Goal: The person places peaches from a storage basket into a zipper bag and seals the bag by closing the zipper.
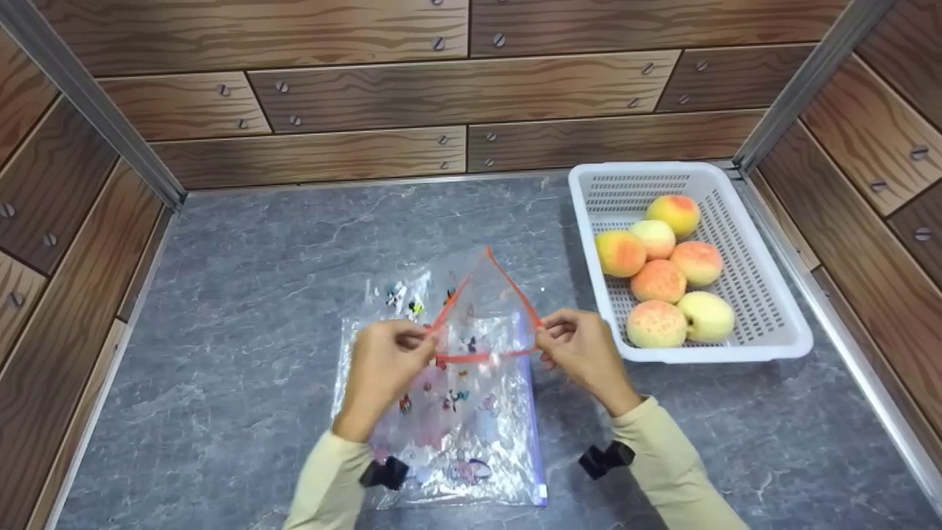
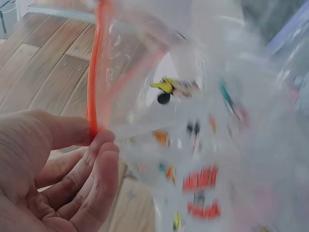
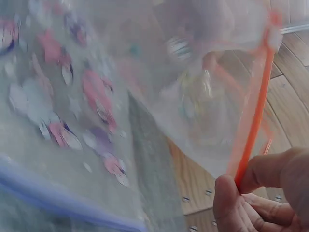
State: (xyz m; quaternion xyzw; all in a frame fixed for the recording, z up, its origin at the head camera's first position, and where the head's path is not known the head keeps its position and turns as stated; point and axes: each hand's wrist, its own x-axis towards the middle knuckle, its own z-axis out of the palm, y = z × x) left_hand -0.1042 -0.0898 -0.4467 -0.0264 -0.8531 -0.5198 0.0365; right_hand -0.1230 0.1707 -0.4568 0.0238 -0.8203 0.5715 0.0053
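Just right of the left hand (image 1: 388,362), at the frame's centre, the clear, orange-edged zip bag (image 1: 475,358) stands open in a triangle; that hand's thumb and fingers pinch its left edge. Below, at bottom centre, a printed clear bag with a purple zip (image 1: 471,434) lies flat. The right hand (image 1: 589,357), right of centre, pinches the orange edge's right side. At right, a white plastic basket (image 1: 717,353) holds seven peach-like fruits (image 1: 659,281).

Grey marbled tabletop (image 1: 243,294), white basket (image 1: 717,353) at right, clear purple-edged bag (image 1: 460,434) lying flat
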